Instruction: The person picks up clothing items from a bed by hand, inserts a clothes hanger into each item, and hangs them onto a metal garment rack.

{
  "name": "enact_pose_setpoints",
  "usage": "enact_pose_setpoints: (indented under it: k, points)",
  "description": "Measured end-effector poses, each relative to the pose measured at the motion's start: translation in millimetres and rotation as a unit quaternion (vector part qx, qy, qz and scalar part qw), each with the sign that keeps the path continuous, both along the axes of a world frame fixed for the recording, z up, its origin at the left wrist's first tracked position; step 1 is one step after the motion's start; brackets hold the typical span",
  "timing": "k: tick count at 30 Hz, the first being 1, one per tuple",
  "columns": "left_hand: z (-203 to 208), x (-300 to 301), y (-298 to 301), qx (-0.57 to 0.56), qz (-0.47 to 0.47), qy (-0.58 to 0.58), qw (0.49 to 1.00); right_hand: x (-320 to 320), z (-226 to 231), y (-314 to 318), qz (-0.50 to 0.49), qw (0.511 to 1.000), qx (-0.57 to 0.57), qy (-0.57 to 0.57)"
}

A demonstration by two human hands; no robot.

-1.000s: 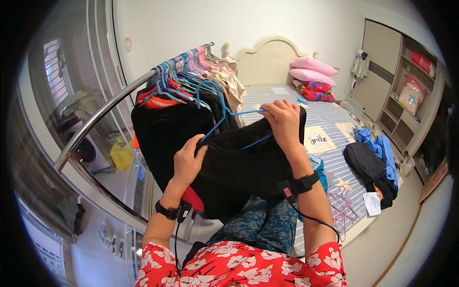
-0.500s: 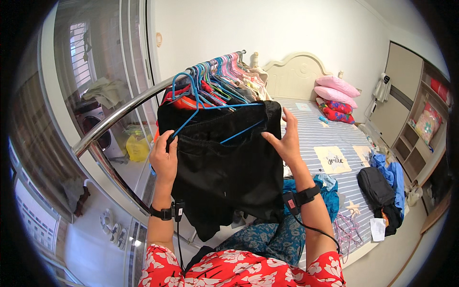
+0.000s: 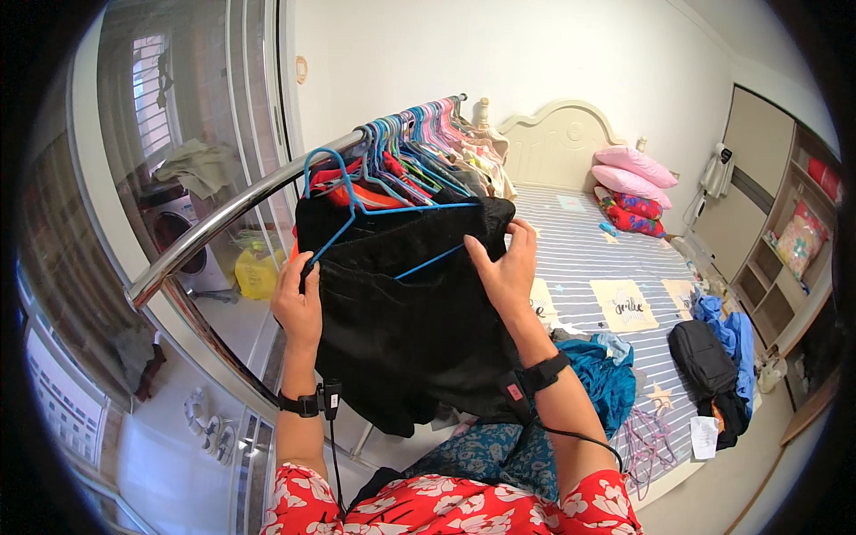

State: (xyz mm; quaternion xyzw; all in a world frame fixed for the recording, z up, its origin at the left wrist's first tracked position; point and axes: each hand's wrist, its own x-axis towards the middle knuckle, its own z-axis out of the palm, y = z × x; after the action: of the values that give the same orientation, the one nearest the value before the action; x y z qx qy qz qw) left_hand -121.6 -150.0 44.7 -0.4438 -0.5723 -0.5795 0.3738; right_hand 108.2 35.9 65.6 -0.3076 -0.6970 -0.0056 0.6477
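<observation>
A pair of black shorts (image 3: 401, 330) hangs from a blue hanger (image 3: 428, 208) in front of me, the waistband facing up and gaping a little. My left hand (image 3: 297, 308) pinches the left end of the waistband, where the hanger's arm runs into the cloth. At the other end, my right hand (image 3: 508, 276) has its thumb over the front of the shorts and its fingers at the side edge, partly hidden. The hanger's hook stands up free, close to the metal rail (image 3: 232, 209).
Many clothes on coloured hangers (image 3: 419, 134) fill the rail's far part. To the right is a bed with a striped sheet (image 3: 571, 259), holding pink pillows (image 3: 633, 167), a black backpack (image 3: 702, 357), teal cloth (image 3: 597, 374) and loose pink hangers (image 3: 646, 446). Glass doors stand left.
The shorts and hanger have shifted slightly left. My right hand has moved left with them, its fingers drawn in closer to the waistband. My left hand keeps its pinch.
</observation>
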Motion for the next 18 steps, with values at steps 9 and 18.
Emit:
enact_pose_setpoints:
  k: [9, 18]
  points:
    - [0.0, -22.8, -2.6, -0.076, -0.023, 0.047, 0.996, 18.8, 34.8, 40.2, -0.017, 0.997, -0.038, -0.065]
    - [-27.0, -48.7, 2.4, -0.045, -0.176, -0.1, 0.978, 11.9, 41.2, 41.8, 0.367, 0.875, -0.312, -0.047]
